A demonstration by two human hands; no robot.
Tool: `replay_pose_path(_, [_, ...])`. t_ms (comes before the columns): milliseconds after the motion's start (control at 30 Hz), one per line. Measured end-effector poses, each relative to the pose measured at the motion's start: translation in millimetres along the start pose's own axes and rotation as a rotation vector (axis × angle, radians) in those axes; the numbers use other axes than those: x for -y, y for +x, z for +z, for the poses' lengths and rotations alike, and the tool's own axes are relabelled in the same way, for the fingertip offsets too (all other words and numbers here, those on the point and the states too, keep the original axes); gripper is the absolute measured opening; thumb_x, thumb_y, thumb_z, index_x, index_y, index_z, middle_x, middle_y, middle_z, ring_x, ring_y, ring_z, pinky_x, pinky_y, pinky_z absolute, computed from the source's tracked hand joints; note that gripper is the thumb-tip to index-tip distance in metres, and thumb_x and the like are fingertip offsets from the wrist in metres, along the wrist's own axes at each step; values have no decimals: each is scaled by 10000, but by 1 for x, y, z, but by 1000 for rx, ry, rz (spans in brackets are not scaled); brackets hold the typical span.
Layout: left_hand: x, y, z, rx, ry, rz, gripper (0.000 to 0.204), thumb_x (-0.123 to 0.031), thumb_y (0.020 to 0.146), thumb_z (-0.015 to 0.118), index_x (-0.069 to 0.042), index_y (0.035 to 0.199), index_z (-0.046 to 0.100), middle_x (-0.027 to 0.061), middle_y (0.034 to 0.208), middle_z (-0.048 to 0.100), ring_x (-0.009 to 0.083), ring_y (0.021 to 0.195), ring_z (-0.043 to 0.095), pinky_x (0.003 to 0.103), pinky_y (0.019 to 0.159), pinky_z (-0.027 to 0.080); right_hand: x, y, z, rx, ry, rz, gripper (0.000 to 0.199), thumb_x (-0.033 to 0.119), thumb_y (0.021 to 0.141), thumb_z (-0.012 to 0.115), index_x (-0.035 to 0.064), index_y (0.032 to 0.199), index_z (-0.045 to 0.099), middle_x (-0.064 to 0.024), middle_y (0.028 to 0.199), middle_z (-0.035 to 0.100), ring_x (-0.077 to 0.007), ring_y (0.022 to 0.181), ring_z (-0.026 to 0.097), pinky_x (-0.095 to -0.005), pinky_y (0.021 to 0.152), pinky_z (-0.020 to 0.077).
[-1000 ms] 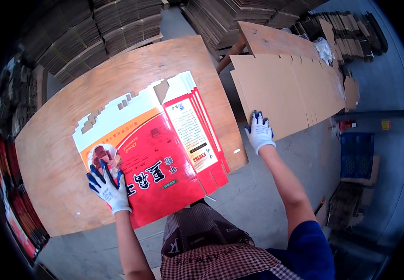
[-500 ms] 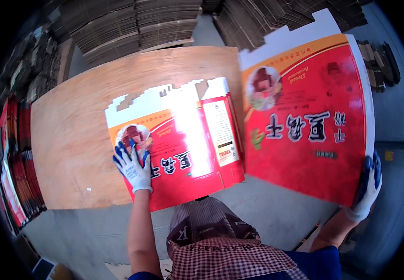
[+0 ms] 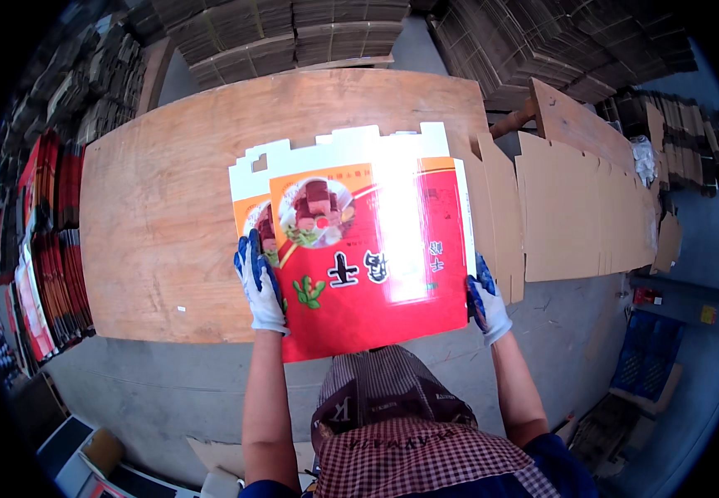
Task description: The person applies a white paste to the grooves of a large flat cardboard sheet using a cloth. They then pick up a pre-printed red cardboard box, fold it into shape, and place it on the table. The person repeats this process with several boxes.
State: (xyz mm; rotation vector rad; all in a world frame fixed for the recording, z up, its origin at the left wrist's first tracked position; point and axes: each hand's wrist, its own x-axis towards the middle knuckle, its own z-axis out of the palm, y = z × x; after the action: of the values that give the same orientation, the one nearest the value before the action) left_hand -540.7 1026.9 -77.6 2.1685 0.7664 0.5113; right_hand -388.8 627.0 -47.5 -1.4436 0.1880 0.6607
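Note:
A glossy red carton blank (image 3: 368, 315), printed with a food picture and an orange band, lies over another printed blank (image 3: 247, 187) whose left and top edges show beneath it. My left hand (image 3: 261, 282), in a white and blue glove, closes on the left edges of the blanks. On the opposite side my right hand (image 3: 488, 303), gloved alike, grips the right edge of the upper blank, its fingers partly hidden by the edge. Both blanks rest over the near part of a wooden table (image 3: 160, 241), with white notched flaps toward the far side.
Plain brown cardboard sheets (image 3: 583, 216) lie to the right of the table. Stacks of flattened cardboard (image 3: 293, 33) stand behind it. Folded red cartons (image 3: 52, 274) are packed at the left. A blue crate (image 3: 645, 353) sits on the floor at the right.
The upper blank has come left from the right side and now covers the blank on the table. My right hand moved left with it. My left hand shifted to the left edges.

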Motion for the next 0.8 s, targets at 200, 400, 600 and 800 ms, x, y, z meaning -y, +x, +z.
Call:
replay_pose_path(200, [-5, 0, -4, -56, -304, -220, 488, -149, 999, 485, -33, 1465, 399, 129, 1501, 409, 260, 1388, 360, 372, 1147, 271, 11, -4, 52, 113, 47, 43, 769, -57, 866, 665, 62, 1526, 290, -46, 1482, 442, -122, 1283, 466, -281, 1057, 387])
replay_pose_path(400, [1, 8, -3, -36, -291, -157, 545, -181, 965, 551, -27, 1464, 393, 135, 1520, 389, 267, 1412, 334, 397, 1163, 251, -20, -11, 50, 23, -46, 66, 784, 12, 870, 697, 63, 1531, 277, -44, 1475, 449, -99, 1256, 465, -259, 1035, 402])
replay_pose_path(600, [-108, 12, 87, 363, 552, 113, 720, -509, 871, 613, -189, 1482, 407, 149, 1595, 226, 428, 1472, 117, 601, 1170, 34, -33, -23, 66, -93, -532, 103, 643, 137, 857, 719, 115, 1447, 463, -141, 1270, 634, -166, 1088, 625, -299, 923, 481])
replay_pose_path(800, [-136, 11, 131, 411, 625, 201, 760, -573, 883, 555, -232, 1523, 327, 94, 1623, 152, 406, 1489, 44, 630, 1163, -17, 35, 28, -16, -542, -1091, -544, 395, 153, 874, 639, 69, 1260, 626, -205, 1146, 652, -359, 990, 643, -394, 899, 505])
